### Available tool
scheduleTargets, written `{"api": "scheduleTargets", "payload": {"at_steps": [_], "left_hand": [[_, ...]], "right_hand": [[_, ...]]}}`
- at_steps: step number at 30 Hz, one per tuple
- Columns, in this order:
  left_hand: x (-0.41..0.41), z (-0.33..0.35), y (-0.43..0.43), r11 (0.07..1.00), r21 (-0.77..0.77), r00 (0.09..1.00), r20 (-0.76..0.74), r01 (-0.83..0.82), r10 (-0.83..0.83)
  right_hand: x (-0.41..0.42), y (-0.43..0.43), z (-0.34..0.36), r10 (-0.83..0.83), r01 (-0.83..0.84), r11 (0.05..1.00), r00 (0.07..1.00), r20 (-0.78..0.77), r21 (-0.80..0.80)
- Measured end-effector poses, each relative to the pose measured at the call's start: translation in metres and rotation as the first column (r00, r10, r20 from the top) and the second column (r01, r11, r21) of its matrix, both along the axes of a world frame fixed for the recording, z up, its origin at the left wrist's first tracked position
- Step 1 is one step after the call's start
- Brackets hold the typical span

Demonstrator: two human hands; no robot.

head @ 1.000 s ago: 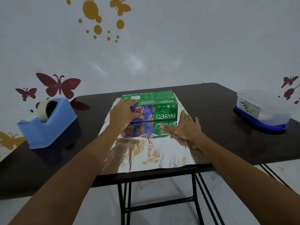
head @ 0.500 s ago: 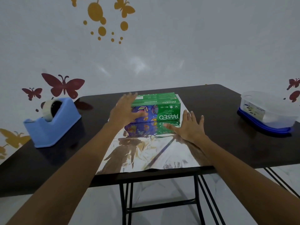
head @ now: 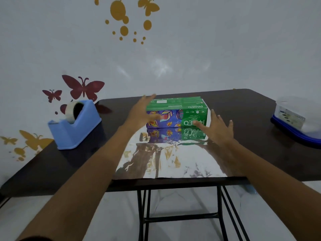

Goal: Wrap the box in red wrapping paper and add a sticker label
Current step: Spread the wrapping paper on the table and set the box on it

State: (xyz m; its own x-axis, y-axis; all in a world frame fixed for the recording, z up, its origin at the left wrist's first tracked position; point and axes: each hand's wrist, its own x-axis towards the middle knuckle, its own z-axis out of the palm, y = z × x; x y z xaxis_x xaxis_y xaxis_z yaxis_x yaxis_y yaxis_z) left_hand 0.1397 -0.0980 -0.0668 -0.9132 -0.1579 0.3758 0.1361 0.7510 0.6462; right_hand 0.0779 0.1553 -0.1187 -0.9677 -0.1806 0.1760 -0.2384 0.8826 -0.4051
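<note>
Head view, the only one we've got. The green Paseo tissue box (head: 175, 108) sits on the far half of the wrapping paper (head: 170, 160), which lies on the dark table (head: 251, 101) with its mirror-silver face up. No red is showing, so that side must be underneath.

And the hands have come off! A second ago the left hand (head: 141, 113) was planted on the box's left end and the right hand (head: 217, 128) lay flat on the sheet. Now the left is up beside that left end, fingers spread and blurred with motion, holding nothing. The right has lifted too, fingers fanned out at the box's right front corner, though I can't tell whether the thumb grazes the carton. The box itself looks the same as it did, square on the sheet.

My read is that positioning is done and the first fold is coming, most likely the near edge of the paper brought up over the box. It's early days: nothing is folded, taped or labelled.

The blue tape dispenser (head: 74, 126) waits to the left and a clear plastic container (head: 293, 117) to the right.
</note>
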Motion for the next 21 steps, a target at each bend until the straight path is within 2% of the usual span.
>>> {"api": "scheduleTargets", "payload": {"at_steps": [3, 5, 9, 21], "left_hand": [[-0.015, -0.004, 0.019, 0.983, -0.18, 0.998, 0.036, -0.038, 0.045], [-0.021, -0.007, 0.02, 0.958, -0.27, 0.995, 0.006, -0.093, 0.098], [-0.023, -0.011, 0.011, 0.972, -0.215, 0.995, -0.022, -0.1, 0.097], [-0.02, -0.011, 0.002, 0.963, -0.241, 0.992, 0.001, -0.119, 0.122]], "right_hand": [[-0.002, -0.001, -0.012, 0.052, -0.057, 0.988, 0.998, 0.04, 0.146], [-0.002, 0.0, -0.011, 0.046, -0.06, 0.979, 0.996, 0.072, 0.196], [0.0, 0.0, -0.01, 0.044, -0.066, 0.961, 0.995, 0.086, 0.268], [0.001, 0.001, -0.011, 0.041, -0.062, 0.966, 0.995, 0.087, 0.25]]}}
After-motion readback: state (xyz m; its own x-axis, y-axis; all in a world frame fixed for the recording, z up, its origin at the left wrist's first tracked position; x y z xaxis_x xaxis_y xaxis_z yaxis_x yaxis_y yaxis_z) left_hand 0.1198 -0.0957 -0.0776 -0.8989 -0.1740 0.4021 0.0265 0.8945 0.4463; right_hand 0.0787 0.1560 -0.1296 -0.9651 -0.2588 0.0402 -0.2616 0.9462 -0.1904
